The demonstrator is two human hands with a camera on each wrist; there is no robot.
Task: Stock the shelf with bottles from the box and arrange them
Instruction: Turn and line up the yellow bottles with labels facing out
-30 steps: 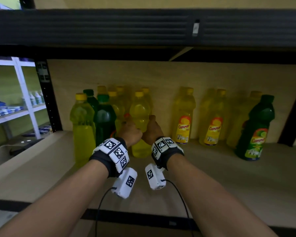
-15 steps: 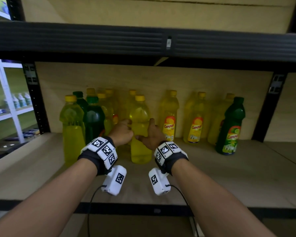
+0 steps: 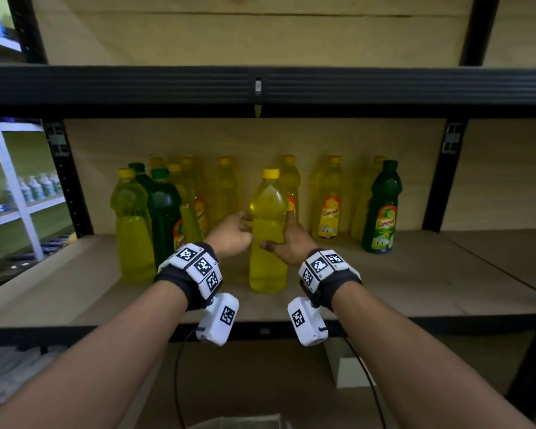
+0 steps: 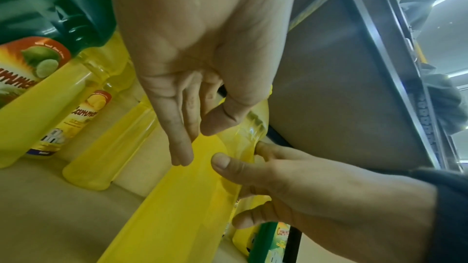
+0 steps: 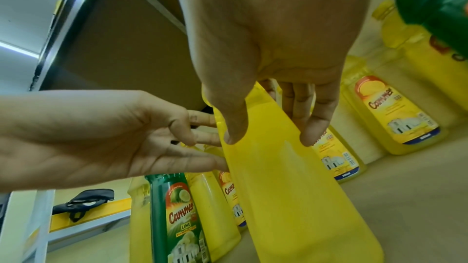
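Note:
An unlabelled yellow bottle (image 3: pixel 268 239) (image 4: pixel 177 207) (image 5: pixel 291 187) with a yellow cap stands upright on the wooden shelf (image 3: pixel 415 280), in front of the back row. My right hand (image 3: pixel 279 233) (image 5: pixel 266 141) grips its waist, thumb on the near face and fingers round the far side. My left hand (image 3: pixel 245 224) (image 4: pixel 195 143) lies against its left side with nearly straight fingers, only the tips touching. In the left wrist view the right hand (image 4: pixel 278 177) comes in from the right, thumb pressed on the bottle.
At the left stand a yellow bottle (image 3: pixel 133 224) and two green ones (image 3: pixel 164 212). Labelled yellow bottles (image 3: pixel 328 199) line the back, ending in a green bottle (image 3: pixel 382 209). A black beam (image 3: pixel 260 88) hangs low overhead. Bare board lies right of the bottles.
The view has pulled back and risen. The yellow bottle now stands further right of the left group, and my left hand's fingers have loosened on it.

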